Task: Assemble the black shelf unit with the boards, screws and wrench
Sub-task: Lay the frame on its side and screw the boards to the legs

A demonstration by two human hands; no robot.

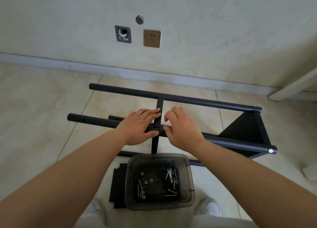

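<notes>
The black shelf frame (223, 138) lies on its side on the tiled floor (42, 107), near the wall (188, 30). It has long round poles. One pole (188, 101) lies closer to the wall. Another pole (92, 122) lies closer to the person. A thin crossbar (158, 111) joins the two poles in the middle. A black board (247, 130) sits at the right end of the frame.

The left hand (139, 126) rests on the near pole, right where the crossbar meets it. Its fingers are straight and touch the crossbar, and the thumb lies along the pole. The right hand (182, 126) is on the same pole, just right of the joint. Its fingers are curled, but I cannot tell if they hold the pole or some small thing.

A clear gray box (188, 184) stands on the floor between the frame and the person's knees. Screws (171, 174) and small rings (146, 182) lie inside it. A flat black board (118, 184) lies under the box and sticks out on the left. A wall plug (152, 38) is on the wall.
</notes>
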